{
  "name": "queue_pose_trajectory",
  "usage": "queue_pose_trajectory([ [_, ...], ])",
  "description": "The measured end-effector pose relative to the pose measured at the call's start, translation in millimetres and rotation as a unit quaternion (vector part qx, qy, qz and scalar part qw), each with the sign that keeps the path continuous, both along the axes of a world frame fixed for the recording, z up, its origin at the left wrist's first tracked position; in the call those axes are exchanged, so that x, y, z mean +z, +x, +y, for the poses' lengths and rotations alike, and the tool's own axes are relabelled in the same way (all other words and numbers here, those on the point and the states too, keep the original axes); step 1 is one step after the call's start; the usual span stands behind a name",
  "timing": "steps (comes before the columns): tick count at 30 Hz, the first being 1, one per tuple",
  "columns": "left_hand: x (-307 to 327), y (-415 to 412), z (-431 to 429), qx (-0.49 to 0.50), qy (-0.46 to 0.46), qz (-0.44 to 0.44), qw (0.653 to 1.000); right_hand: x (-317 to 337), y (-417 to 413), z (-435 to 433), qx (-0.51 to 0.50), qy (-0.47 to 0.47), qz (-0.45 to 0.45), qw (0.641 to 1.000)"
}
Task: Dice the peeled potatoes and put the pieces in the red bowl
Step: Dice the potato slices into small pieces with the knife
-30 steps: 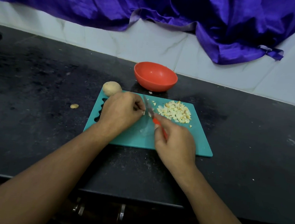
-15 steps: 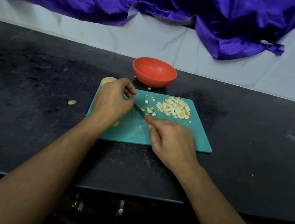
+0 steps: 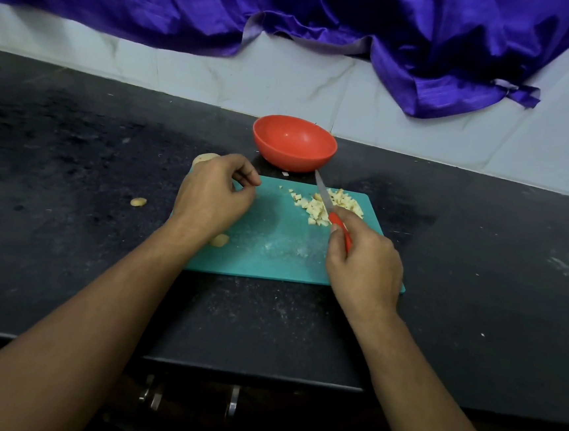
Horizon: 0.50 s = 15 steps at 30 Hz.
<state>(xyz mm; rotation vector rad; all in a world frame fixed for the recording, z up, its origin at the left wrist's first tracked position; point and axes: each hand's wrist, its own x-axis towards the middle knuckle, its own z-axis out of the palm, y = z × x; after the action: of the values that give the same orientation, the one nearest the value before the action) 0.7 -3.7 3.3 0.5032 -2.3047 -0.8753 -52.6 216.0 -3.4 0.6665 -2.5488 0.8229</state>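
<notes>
Diced potato (image 3: 313, 208) lay beneath the knife (image 3: 323, 192) your right hand (image 3: 364, 270) gripped; your left hand (image 3: 212, 198) curled loosely, empty

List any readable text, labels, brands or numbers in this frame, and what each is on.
None to read. The red bowl, teal cutting board, red-handled knife in the right hand, purple cloth and black counter all show plain surfaces with no print, labels or numbers.
</notes>
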Motion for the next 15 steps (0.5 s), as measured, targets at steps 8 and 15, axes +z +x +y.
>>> queue_pose_trajectory([
  [8,0.2,2.8,-1.7,-0.018,0.008,0.013,1.000,-2.0,-0.1,-1.5,0.018,0.065,-0.003,0.998],
  [15,0.1,5.2,0.3,-0.038,0.006,0.021,0.999,-3.0,-6.7,5.3,-0.010,-0.021,-0.014,1.000],
])
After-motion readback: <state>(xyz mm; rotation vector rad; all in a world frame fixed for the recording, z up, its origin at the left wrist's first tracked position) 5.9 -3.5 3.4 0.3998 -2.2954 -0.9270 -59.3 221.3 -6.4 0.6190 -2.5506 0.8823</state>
